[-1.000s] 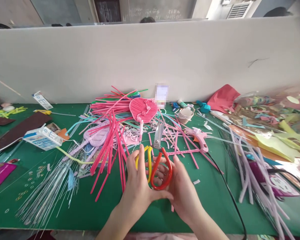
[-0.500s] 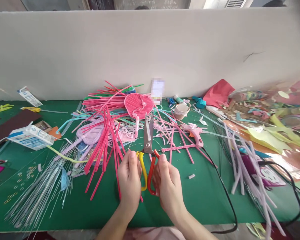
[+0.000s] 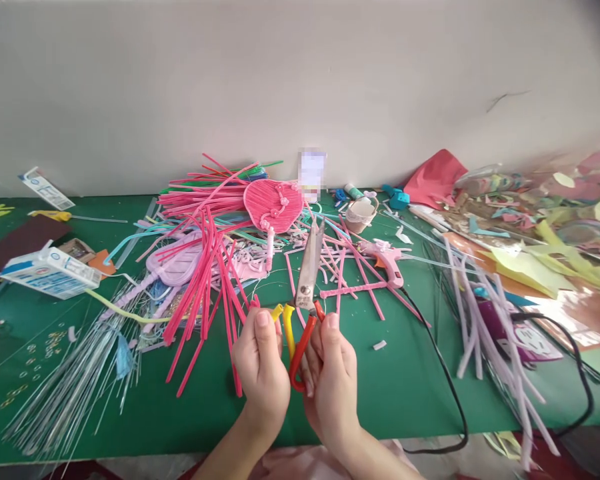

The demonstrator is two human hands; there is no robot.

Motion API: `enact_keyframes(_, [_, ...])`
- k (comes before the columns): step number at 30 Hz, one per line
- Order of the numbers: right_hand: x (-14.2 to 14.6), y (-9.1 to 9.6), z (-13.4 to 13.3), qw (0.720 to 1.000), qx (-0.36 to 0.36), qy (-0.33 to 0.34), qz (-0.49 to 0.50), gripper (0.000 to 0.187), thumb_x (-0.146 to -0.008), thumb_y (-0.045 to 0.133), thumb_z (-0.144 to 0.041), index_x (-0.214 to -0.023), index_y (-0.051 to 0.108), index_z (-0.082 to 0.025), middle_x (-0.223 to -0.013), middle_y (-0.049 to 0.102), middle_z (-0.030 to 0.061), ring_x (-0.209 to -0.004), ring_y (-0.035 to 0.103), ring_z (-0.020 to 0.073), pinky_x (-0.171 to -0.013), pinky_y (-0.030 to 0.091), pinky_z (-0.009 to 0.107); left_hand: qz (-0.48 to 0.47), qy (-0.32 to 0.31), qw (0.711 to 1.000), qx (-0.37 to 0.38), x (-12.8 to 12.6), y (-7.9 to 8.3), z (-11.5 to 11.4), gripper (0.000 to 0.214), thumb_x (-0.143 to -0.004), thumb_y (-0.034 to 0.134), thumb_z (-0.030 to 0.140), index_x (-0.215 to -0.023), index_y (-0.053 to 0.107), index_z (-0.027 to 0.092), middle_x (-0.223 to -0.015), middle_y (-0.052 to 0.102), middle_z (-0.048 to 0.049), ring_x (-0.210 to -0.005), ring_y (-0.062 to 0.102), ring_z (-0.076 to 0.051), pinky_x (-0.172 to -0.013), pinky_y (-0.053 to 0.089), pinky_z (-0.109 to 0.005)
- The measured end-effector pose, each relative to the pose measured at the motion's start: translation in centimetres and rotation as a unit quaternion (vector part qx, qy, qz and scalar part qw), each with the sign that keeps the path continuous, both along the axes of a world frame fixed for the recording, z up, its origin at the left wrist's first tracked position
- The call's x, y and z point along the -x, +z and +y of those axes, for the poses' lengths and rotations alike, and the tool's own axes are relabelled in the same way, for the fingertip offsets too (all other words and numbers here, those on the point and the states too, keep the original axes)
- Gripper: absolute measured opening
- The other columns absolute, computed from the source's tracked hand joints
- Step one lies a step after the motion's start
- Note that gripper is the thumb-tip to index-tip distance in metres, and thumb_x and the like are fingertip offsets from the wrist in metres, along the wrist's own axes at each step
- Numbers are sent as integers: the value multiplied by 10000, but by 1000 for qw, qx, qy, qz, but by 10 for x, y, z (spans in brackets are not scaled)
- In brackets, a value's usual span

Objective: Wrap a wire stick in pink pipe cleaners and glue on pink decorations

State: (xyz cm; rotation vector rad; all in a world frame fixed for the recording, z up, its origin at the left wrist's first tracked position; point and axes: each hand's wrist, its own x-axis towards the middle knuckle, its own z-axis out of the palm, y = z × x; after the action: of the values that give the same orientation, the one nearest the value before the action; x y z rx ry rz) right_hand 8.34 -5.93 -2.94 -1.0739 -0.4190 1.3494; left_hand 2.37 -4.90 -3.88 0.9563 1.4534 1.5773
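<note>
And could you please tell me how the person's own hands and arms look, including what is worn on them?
The left hand and right hand are ungloved and look unadorned. The visible forearms are bare, without sleeves. Pale pink cloth, probably clothing, shows between them at the bottom edge.

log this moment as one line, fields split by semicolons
left hand: on yellow handle; right hand: on red handle; scissors: held, blades pointing away from person; pink glue gun: on green table
</note>
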Motion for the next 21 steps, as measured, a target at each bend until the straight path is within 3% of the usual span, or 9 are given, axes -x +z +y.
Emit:
enact_keyframes(6, [-5,-14,-3,999,-17,9,-40,563,-878,494,-688,-606,303,-234,-498,265,-91,-417,201,65,-372,196,214,-98,23,994,39,-10,3,-5,537,-858,524,672,-611,402,212,-553,319,60,-462,323,-89,-389,310,-177])
enact_keyframes(10, [-22,-19,2,984,-45,61,-159,467,-926,482,-606,-659,421,-228,-510,364,-76,-425,311,86,-384,284,218,-119,18,992,44,-9,6,-1,549,-828,546,700,-627,411,207,-538,241,87,-422,242,-64,-353,242,-149])
enact_keyframes(13, [-32,-18,2,944,-106,-61,-307,219,-867,662,-412,-863,533,-235,-691,499,-44,-573,475,110,-524,436,228,-116,18,993,23,-6,7,3,535,-851,535,678,-637,392,209,-542,242,90,-417,246,-60,-361,245,-146])
enact_keyframes(15, [-33,-16,-2,916,-133,-94,-366,161,-843,686,-297,-941,568,-248,-781,555,-19,-686,555,129,-632,494,244,-112,20,993,9,-5,4,2,510,-892,506,639,-645,378,212,-545,258,86,-423,263,-65,-373,260,-153])
enact_keyframes(18, [-30,-13,-9,914,-124,23,-385,184,-847,658,-242,-1028,625,-240,-932,675,45,-845,652,179,-775,544,301,-63,-3,997,-35,-3,-4,-5,433,-958,464,546,-687,445,209,-559,345,69,-461,345,-82,-428,338,-172])
enact_keyframes(21, [-29,-9,-10,929,-107,132,-329,236,-861,637,-264,-1094,639,-226,-1039,717,80,-906,685,210,-835,560,334,39,-42,995,-81,-4,-13,-15,338,-1007,441,398,-745,527,202,-620,493,37,-546,471,-95,-522,416,-176])
